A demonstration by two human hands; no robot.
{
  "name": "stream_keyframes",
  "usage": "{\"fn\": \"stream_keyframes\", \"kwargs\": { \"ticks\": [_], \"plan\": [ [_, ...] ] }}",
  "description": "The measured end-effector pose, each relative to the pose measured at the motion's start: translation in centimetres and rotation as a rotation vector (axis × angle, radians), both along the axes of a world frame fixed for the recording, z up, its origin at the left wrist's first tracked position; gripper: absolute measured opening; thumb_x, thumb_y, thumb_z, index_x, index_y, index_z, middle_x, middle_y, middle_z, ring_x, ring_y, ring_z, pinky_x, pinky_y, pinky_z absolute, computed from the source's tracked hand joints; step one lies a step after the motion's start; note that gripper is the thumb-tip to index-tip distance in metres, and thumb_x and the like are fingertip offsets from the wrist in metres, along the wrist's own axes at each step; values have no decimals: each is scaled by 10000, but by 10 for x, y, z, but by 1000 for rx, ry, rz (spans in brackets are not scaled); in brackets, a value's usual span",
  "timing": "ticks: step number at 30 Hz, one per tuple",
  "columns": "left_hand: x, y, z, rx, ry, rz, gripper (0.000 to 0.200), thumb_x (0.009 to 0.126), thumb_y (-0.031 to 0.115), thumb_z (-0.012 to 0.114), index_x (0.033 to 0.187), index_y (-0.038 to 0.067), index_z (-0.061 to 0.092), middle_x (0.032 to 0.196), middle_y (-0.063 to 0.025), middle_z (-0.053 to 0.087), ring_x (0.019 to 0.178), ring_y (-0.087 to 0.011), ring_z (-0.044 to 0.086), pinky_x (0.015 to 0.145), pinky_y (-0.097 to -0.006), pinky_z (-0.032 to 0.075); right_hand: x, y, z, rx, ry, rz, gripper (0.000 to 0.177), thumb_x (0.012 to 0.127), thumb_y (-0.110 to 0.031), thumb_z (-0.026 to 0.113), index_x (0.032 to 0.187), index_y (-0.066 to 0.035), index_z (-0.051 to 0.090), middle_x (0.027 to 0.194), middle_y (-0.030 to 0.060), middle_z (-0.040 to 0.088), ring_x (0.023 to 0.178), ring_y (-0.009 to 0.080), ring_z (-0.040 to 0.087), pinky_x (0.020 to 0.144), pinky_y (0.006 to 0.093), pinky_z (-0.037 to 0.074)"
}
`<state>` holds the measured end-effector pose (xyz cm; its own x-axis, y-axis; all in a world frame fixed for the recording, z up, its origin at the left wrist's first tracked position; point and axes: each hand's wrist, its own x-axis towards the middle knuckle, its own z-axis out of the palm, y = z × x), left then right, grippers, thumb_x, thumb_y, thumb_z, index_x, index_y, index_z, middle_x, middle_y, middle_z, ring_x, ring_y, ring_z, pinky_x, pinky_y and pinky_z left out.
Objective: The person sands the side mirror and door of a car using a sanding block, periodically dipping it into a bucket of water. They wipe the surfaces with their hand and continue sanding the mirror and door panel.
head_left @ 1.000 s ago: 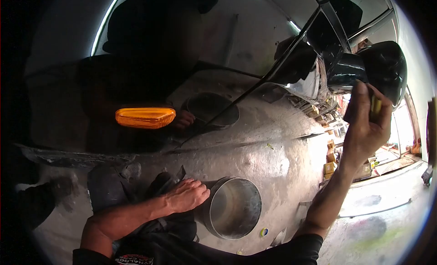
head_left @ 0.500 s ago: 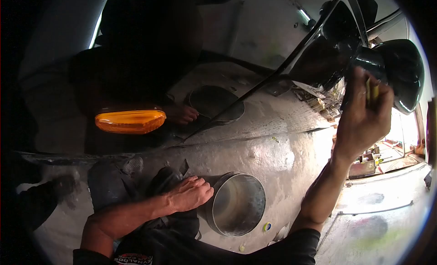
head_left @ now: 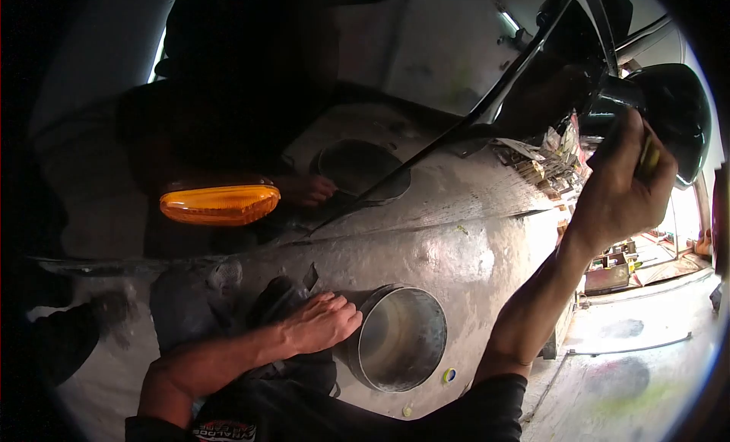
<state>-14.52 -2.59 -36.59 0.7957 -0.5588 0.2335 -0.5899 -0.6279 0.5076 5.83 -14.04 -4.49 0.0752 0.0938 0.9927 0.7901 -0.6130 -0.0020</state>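
Observation:
My right hand (head_left: 623,183) is raised at the side mirror (head_left: 673,111) of a glossy dark car, its fingers pinched around a small yellow-green piece (head_left: 649,158). Only an edge of that piece shows; its kind I cannot tell. Fingertips overlap the dark mirror base in this view. Lower down, my left hand (head_left: 323,322) rests over my bent knee with its fingers curled, right beside the rim of a round bucket (head_left: 437,309) of cloudy water. Its palm is hidden.
An orange side marker light (head_left: 220,205) sits on the car's dark panel (head_left: 91,168), which mirrors the floor, bucket and hand. Small round lids lie on the stained floor (head_left: 487,290) near the bucket. Boxes and clutter (head_left: 612,267) stand in bright light at the right.
My right hand has shifted right and slightly down along the mirror base, still pinching the yellow-green piece. My left hand stays by the bucket; the view shifts slightly.

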Motion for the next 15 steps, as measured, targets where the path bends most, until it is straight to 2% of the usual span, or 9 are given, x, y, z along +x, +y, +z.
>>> {"fn": "stream_keyframes", "kwargs": {
  "ticks": [1, 4, 5, 8, 9, 10, 12, 14, 15],
  "plan": [
    [1, 0, -1, -33, -18, 15, 235, 920, 57, 579, 1131, -14, 657, 1018, -140, 690, 956, -271, 688, 871, -411, 564, -2, 1, 0, 91, 31, 61, 140, 960, -115, 749, 987, 11, 693, 924, 127, 758, 798, 143, 734, 673, 236, 640],
    [-1, -2, -7, -91, -65, 38, 232, 915, 57, 579, 1123, -14, 653, 997, -134, 686, 940, -273, 690, 854, -413, 569, 3, -14, 11, 148, 29, 85, 133, 963, -102, 738, 988, 18, 687, 970, 144, 757, 817, 165, 743, 727, 245, 656],
    [-2, -2, -9, -89, -69, 36, 234, 914, 58, 578, 1123, -15, 652, 990, -132, 685, 934, -274, 692, 847, -414, 570, 6, -14, 11, 140, 5, 138, 146, 958, -137, 754, 984, -6, 696, 916, 129, 753, 786, 138, 731, 649, 226, 631],
    [-1, -2, -9, -65, -65, 26, 248, 909, 61, 583, 1134, -17, 654, 989, -135, 688, 923, -275, 695, 836, -413, 574, -9, -4, 4, 51, 176, -84, 168, 939, -180, 787, 958, -34, 706, 855, 101, 740, 733, 105, 702, 590, 209, 568],
    [-1, -2, -9, -56, -61, 20, 255, 908, 62, 585, 1140, -18, 655, 993, -137, 690, 921, -276, 696, 835, -413, 575, 1, -1, -3, -64, -38, -86, 193, 919, -213, 814, 918, -53, 706, 784, 73, 719, 675, 88, 665, 564, 208, 514],
    [-2, -2, -8, -46, -56, 12, 258, 908, 64, 586, 1143, -19, 656, 995, -138, 691, 923, -275, 696, 835, -412, 575, 2, -2, -4, -73, -51, -77, 183, 919, -182, 812, 894, -41, 699, 771, 63, 719, 663, 91, 658, 570, 222, 520],
    [-1, -1, -5, -26, -47, 3, 264, 909, 66, 588, 1148, -19, 657, 999, -140, 692, 929, -274, 695, 837, -411, 574, -2, -3, 4, 48, 85, -14, 171, 926, -161, 800, 897, -28, 698, 768, 61, 720, 655, 85, 647, 567, 218, 518],
    [-1, -1, -8, -55, -61, 14, 260, 912, 66, 586, 1147, -17, 658, 999, -140, 693, 933, -276, 695, 841, -411, 574, -8, 1, 16, 152, 94, 39, 164, 928, -145, 795, 893, -19, 696, 785, 59, 726, 661, 76, 633, 572, 216, 515],
    [-1, -2, -8, -70, -68, 21, 258, 913, 66, 585, 1147, -17, 658, 999, -140, 694, 935, -277, 695, 843, -411, 574, -7, 2, 14, 125, -2, -44, 185, 929, -152, 795, 881, -9, 687, 775, 63, 723, 651, 78, 632, 569, 219, 521]
  ]
}}
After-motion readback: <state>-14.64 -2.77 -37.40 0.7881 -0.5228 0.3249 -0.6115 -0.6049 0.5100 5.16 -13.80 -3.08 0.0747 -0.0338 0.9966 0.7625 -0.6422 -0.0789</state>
